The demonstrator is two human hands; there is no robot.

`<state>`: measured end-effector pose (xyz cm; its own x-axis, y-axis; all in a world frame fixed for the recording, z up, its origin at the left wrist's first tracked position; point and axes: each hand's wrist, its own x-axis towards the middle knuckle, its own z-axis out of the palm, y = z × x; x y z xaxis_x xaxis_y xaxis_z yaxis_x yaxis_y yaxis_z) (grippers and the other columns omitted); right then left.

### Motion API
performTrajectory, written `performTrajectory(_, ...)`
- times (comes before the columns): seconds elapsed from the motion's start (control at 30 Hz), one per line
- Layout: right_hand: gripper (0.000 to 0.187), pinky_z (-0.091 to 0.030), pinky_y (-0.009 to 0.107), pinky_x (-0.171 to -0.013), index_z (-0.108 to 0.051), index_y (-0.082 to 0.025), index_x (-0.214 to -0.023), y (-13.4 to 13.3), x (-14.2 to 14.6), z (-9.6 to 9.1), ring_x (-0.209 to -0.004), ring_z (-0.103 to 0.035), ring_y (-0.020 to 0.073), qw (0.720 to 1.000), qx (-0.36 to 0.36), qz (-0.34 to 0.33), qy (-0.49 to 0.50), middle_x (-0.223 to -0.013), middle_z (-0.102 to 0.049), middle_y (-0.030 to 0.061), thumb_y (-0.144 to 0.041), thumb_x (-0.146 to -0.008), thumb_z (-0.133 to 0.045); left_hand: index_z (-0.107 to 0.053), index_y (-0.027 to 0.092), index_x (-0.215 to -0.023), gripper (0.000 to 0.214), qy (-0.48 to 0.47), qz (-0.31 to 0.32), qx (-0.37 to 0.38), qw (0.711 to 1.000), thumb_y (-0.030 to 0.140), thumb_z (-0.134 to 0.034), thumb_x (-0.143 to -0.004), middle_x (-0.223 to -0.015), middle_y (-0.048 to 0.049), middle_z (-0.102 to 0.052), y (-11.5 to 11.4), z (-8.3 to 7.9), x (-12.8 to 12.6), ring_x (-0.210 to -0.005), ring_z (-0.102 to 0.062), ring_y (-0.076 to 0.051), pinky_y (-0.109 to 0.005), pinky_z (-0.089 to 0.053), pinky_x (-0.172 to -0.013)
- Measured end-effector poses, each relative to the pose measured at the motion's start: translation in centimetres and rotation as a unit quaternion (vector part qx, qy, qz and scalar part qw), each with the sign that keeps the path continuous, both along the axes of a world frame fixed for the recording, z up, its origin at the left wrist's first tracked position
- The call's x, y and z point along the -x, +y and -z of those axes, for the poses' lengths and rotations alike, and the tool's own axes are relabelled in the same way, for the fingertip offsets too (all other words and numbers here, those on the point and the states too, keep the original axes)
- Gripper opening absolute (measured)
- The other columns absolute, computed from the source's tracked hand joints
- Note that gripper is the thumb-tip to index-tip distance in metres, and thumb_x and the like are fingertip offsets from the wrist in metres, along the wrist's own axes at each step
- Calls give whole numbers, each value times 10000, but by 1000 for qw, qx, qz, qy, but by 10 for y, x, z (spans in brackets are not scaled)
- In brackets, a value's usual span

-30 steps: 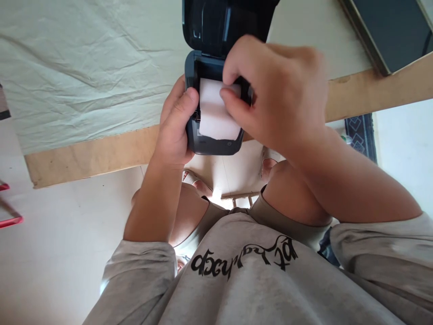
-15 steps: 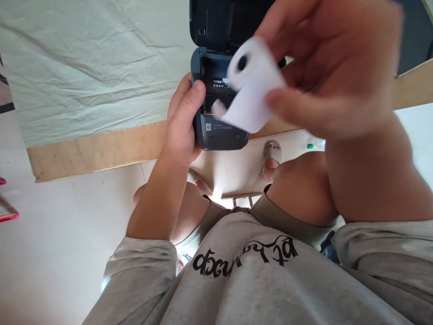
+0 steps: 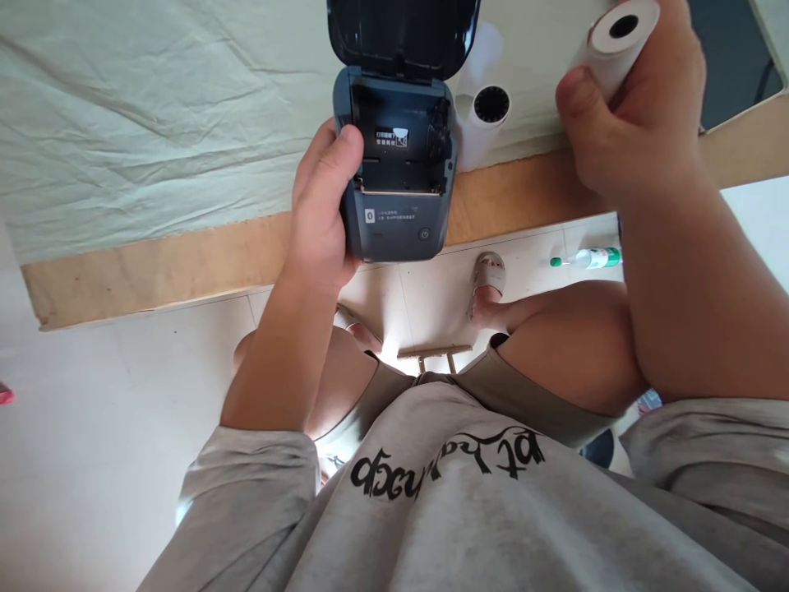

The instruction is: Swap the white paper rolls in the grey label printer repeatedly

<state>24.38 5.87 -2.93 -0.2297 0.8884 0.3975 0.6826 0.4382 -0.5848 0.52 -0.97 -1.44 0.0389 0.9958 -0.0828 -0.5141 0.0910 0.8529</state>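
My left hand (image 3: pixel 320 201) is closed around the left side of a small dark portable printer (image 3: pixel 394 230), thumb over its rim. The printer's glossy black lid (image 3: pixel 403 37) is flipped up, and its paper bay shows a small printed label inside and no roll. Away to the right, my right hand (image 3: pixel 647 123) grips a white paper roll (image 3: pixel 607 66) with a dark core hole, its end turned up toward me. A second white paper roll (image 3: pixel 479 138) stands on the table just right of the printer.
A pale wrinkled cloth (image 3: pixel 185 123) covers the table, whose wooden edge (image 3: pixel 166 259) runs below my hands. At the far right lies a dark flat panel (image 3: pixel 733 62). A bottle with a green label (image 3: pixel 597 258) lies on the floor near my foot.
My right hand has carried the paper roll from over the printer off to the right. Its loose paper end no longer shows. The second roll and the paper bay are now in plain view.
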Motion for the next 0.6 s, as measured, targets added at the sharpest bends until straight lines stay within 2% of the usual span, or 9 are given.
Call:
performTrajectory(0.07, 300, -353, 302, -713, -534, -195, -874, -1, -1, -2, -818, -473, 159, 997, -56, 24, -47, -907, -556, 94, -453, -722, -559, -541, 252, -709, 133, 10, -2, -1, 1000, 344, -505, -798, -817, -24, -632, 1, 1, 1, -981, -563, -238, -333, -436, -641)
performTrajectory(0.1, 315, -358, 287, -670, -549, -185, -903, -1, -1, -4, -808, -482, 155, 996, -58, 30, -61, -921, -561, 96, -410, -690, -605, -545, 256, -701, 132, 13, -3, -1, 1000, 348, -514, -790, -813, -25, -630, 1, 1, 1, -970, -569, -239, -332, -439, -630)
performTrajectory(0.17, 373, -359, 260, -616, -557, -169, -961, 1, 0, -5, -795, -490, 139, 996, -34, 42, -72, -957, -563, 95, -319, -636, -664, -548, 262, -692, 135, 17, -7, -3, 1000, 352, -518, -788, -816, -23, -628, 2, 1, 2, -951, -579, -234, -331, -444, -621)
performTrajectory(0.27, 415, -366, 243, -631, -563, -162, -971, 5, 0, -4, -777, -479, 113, 993, -19, 75, -90, -959, -572, 76, -224, -583, -697, -540, 264, -669, 158, 25, -10, -3, 1000, 369, -519, -786, -845, -19, -633, 2, 2, 1, -924, -590, -228, -332, -448, -613)
performTrajectory(0.4, 550, -372, 266, -668, -533, -182, -1051, 5, -1, -7, -767, -483, 113, 990, 5, 92, -110, -962, -581, 37, -241, -539, -723, -538, 265, -653, 168, 27, -19, -4, 999, 363, -502, -784, -844, -22, -638, 3, 2, -1, -906, -596, -231, -336, -439, -571)
performTrajectory(0.5, 502, -383, 326, -786, -556, -165, -1051, -5, 3, -15, -922, -519, 196, 989, -90, 89, -81, -1021, -584, 64, -262, -577, -691, -546, 264, -682, 144, 22, -13, -1, 1000, 323, -483, -797, -887, -26, -651, 3, 2, -1, -924, -595, -234, -340, -438, -572)
performTrajectory(0.57, 373, -399, 313, -724, -585, -161, -994, -15, 12, -21, -838, -547, 185, 987, -151, 55, -18, -914, -610, 61, -214, -626, -622, -549, 263, -697, 141, 22, -13, 0, 1000, 340, -484, -796, -917, -27, -656, 3, 2, -1, -939, -592, -243, -343, -438, -574)
performTrajectory(0.6, 346, -396, 296, -651, -581, -155, -986, -20, 19, -23, -746, -547, 158, 988, -150, 24, 12, -857, -608, 55, -190, -642, -586, -547, 262, -694, 146, 23, -12, 1, 1000, 353, -489, -793, -924, -26, -657, 3, 1, -1, -950, -588, -247, -341, -437, -576)
